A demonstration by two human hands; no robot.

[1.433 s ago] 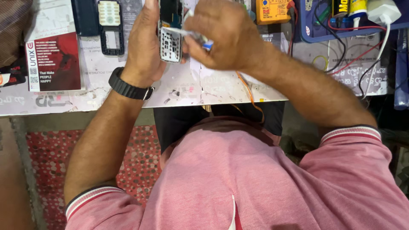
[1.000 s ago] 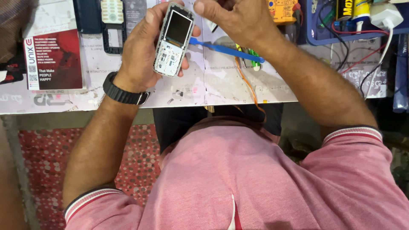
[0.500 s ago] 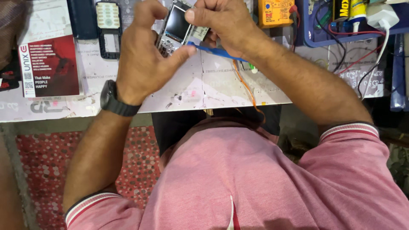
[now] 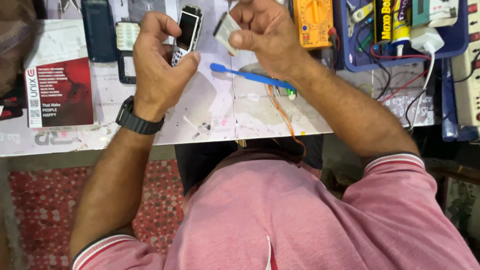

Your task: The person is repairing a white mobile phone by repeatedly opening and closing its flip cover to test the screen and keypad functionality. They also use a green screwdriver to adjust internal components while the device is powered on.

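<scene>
My left hand (image 4: 159, 65) grips a small silver keypad phone (image 4: 188, 31) by its lower end, screen side up, above the white worktable (image 4: 210, 115). My right hand (image 4: 267, 35) holds a flat grey battery-like piece (image 4: 226, 30) between thumb and fingers, just right of the phone and apart from it. A blue toothbrush (image 4: 250, 75) lies on the table beneath my right hand. A black watch sits on my left wrist.
A dark phone back (image 4: 98, 30) and a keypad frame (image 4: 125, 50) lie at the far left, next to a red and white box (image 4: 59, 90). An orange multimeter (image 4: 313, 22), a blue tray (image 4: 400, 30) of tools, a white charger and wires crowd the right.
The toothbrush left my right hand and now lies on the table. My right hand now holds a flat grey piece beside the phone, which my left hand has kept.
</scene>
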